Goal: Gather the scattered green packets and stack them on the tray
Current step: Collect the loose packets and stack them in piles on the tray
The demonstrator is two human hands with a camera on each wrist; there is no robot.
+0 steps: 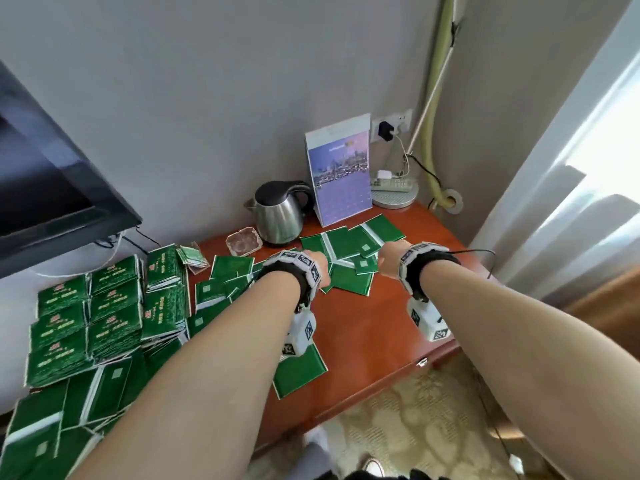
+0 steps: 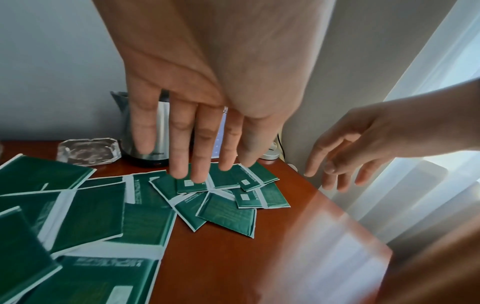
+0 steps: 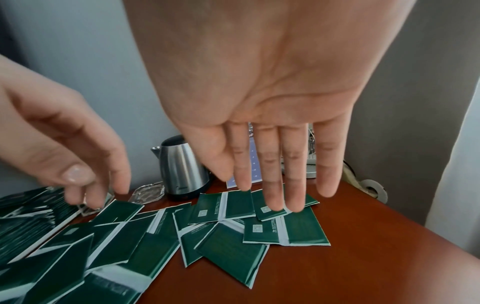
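Note:
Several green packets [image 1: 346,244] lie scattered and overlapping on the red-brown table [image 1: 381,323], near its back. My left hand [image 1: 317,263] and right hand [image 1: 388,261] reach out side by side just above them. In the left wrist view the left hand [image 2: 200,160] has straight, spread fingers over the packets [image 2: 226,214] and holds nothing. In the right wrist view the right hand [image 3: 272,185] is also flat and empty above the packets [image 3: 233,251]. Tall stacks of green packets [image 1: 104,313] stand at the left; whatever they rest on is hidden.
A steel kettle [image 1: 278,216], a glass ashtray [image 1: 243,241] and a standing calendar card [image 1: 341,178] line the back of the table. A round lamp base [image 1: 393,195] sits in the back right corner. A TV [image 1: 52,188] hangs at the left, curtains [image 1: 571,202] at the right.

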